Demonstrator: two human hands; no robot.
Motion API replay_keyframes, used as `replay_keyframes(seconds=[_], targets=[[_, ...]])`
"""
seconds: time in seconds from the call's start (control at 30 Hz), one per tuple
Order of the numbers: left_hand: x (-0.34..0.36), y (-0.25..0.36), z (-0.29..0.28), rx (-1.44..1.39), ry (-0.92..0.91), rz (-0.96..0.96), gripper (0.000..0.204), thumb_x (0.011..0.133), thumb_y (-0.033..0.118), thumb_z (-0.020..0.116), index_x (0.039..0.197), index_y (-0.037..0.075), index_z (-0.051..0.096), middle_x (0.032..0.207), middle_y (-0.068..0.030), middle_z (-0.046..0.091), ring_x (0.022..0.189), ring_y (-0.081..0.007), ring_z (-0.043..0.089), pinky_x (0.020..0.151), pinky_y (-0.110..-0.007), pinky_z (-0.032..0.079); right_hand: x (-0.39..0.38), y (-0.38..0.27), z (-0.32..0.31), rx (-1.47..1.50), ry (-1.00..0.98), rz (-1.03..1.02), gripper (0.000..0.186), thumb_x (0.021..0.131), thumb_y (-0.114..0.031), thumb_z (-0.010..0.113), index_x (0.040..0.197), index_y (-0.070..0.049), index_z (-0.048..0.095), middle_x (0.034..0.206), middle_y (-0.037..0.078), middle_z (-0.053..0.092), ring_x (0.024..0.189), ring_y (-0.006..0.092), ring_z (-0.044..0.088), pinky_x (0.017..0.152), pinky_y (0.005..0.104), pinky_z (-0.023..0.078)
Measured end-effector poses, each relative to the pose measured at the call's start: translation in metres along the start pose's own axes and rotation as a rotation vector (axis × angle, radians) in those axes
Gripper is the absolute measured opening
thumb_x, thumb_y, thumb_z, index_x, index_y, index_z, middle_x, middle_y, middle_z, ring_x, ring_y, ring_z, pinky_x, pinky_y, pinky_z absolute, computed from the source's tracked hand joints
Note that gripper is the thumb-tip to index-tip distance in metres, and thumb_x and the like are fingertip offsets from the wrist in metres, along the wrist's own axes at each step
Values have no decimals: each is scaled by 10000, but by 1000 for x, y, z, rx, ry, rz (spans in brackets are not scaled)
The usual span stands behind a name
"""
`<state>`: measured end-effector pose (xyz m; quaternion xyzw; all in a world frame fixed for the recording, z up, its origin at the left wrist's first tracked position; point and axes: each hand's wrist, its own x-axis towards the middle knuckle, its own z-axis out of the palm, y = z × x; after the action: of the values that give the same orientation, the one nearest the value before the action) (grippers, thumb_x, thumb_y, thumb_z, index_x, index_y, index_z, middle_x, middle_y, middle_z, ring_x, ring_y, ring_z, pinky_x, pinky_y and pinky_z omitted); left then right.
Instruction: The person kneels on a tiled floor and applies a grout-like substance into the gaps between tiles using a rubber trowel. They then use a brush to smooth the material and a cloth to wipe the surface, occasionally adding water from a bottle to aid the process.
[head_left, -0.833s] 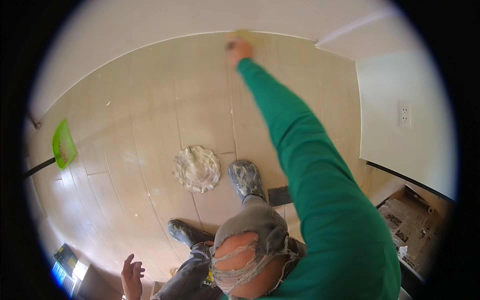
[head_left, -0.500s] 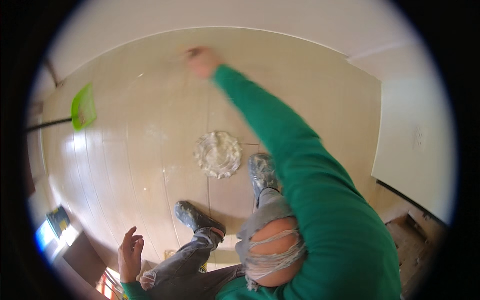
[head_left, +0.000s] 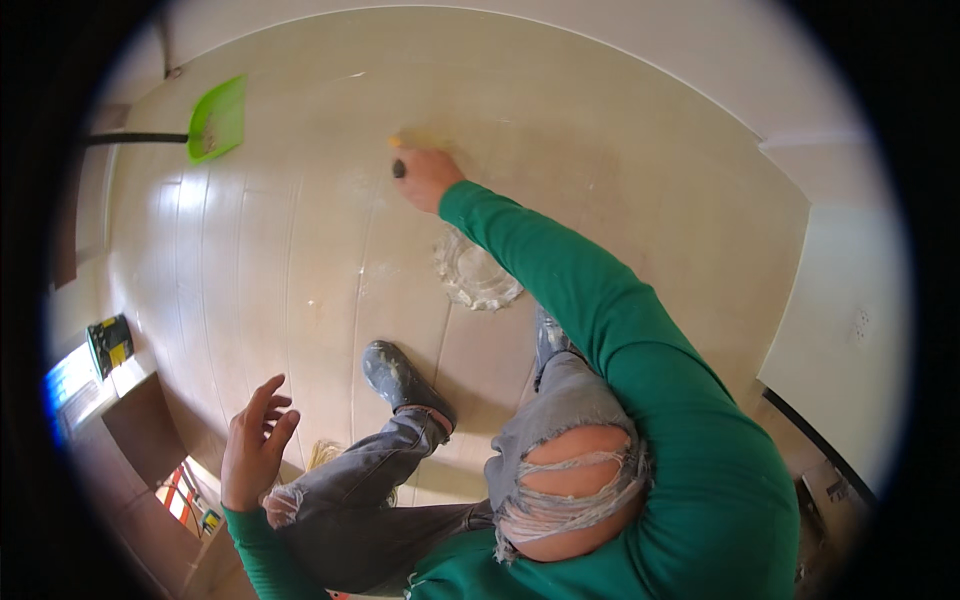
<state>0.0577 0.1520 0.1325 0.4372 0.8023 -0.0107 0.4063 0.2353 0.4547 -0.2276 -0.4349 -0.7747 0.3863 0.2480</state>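
Note:
My right hand [head_left: 430,178] is closed around a small tool [head_left: 399,168]. The tool's dark, rounded end sticks out of the fist, and a blurred yellowish part shows at the fingers' far side. I cannot make out its kind. The hand is low over the tiled floor [head_left: 300,230], beyond a round, pale disc with a lumpy, plaster-like rim [head_left: 465,268]. My right sleeve covers part of that disc. At the lower left, my left hand [head_left: 257,440] hangs in the air near my knee, fingers loosely bent and apart, holding nothing.
A green dustpan [head_left: 222,118] with a black handle and some debris lies at the far left. My stained shoe [head_left: 405,380] stands near the disc. Boxes [head_left: 110,345] sit at the left on a brown piece of furniture [head_left: 150,430]. Pale walls [head_left: 640,50] border the floor.
My right hand has swept nearer to me, still closed on the tool. The view has shifted, so the dustpan and disc sit higher and further right. My left hand stays free.

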Motion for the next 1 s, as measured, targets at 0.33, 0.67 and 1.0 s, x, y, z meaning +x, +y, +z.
replay_keyframes(seconds=[0.33, 0.67, 1.0], targets=[[-45, -36, -3, -78, 46, -97, 561, 986, 149, 743, 1509, 43, 571, 1178, -213, 756, 964, -279, 741, 849, -390, 589, -42, 81, -219, -717, 241, 638, 360, 982, -322, 660, 1095, 3, 765, 993, 273, 767, 929, 449, 748, 776, 532, 586], [-47, -6, -8, -80, 37, 13, 597, 972, 210, 774, 1514, 65, 573, 1192, -198, 751, 1016, -297, 729, 896, -417, 580, 1, -114, 41, -62, -258, -166, 289, 967, -293, 650, 1029, -27, 744, 891, 246, 750, 884, 441, 742, 815, 536, 585], [-71, -21, -9, -64, 121, 23, 652, 957, 292, 787, 1533, 80, 565, 1236, -190, 737, 1039, -316, 711, 923, -430, 567, -156, -64, 37, 34, -1434, -403, 251, 895, -311, 803, 1089, -153, 822, 1025, 99, 807, 938, 230, 739, 866, 397, 586]])
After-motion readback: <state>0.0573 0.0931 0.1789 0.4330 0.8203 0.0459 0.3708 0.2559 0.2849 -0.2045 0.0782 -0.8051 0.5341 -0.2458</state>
